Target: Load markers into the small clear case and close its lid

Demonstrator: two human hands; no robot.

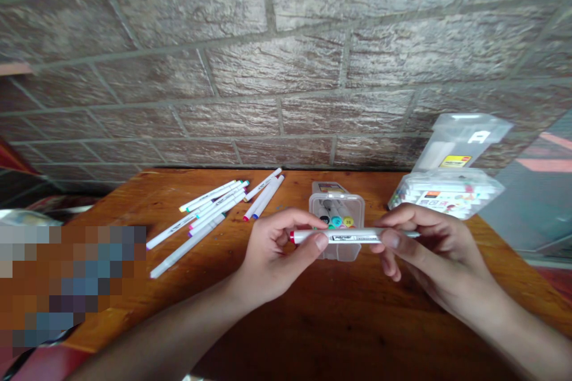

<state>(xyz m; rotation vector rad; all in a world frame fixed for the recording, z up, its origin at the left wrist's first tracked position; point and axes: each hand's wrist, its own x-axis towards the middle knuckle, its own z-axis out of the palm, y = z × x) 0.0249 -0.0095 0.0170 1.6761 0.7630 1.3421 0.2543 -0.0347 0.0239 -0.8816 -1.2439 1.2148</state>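
You hold one white marker [344, 237] level between both hands, raised over the desk [290, 333] on the near side of the open clear case [346, 253] and covering part of its mouth in this view. Your left hand [279, 256] has its grip narrowed to a thumb-and-finger pinch beside the marker's red end; your right hand [429, 250] pinches it toward the other, narrower pale end, and you cannot tell from here whether that end is capped.

Expect the marker to be light and stiff, with a smooth barrel that may roll or slip if your pinch is loose. Take hold along the printed middle of the barrel; a pull on either end could perhaps work a cap loose.

The open case sits toward the desk's far edge, about midway along it, with coloured round marker ends [348, 221] showing inside. Its clear plastic is probably thin and light, so steady it by a side wall. Loose markers [187, 244] lie toward the far left corner, some overlapping. At the far right corner stands a second clear case [489, 181] with markers in it, a clear box-like piece [447, 143] rising behind it.
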